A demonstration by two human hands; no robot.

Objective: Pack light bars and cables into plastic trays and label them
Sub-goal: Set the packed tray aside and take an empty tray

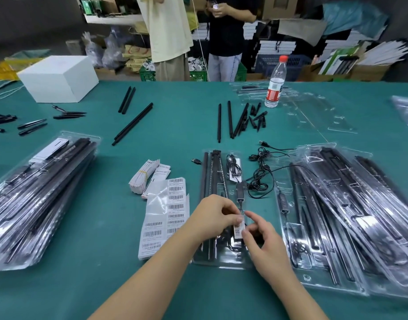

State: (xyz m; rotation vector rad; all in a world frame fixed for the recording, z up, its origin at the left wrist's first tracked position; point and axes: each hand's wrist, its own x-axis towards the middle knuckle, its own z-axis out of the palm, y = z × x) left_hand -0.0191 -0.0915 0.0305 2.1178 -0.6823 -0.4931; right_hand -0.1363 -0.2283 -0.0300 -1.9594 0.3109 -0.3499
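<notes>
Hands: left hand and right hand both pinching label, seemingly above tray.
Tip: lay flat, press smooth.

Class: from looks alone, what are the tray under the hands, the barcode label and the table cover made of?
Tray: clear glossy plastic, judging by glare and see-through walls. Barcode label: probably white paper, printed. Table cover: matte green, possibly felt or cloth.
</notes>
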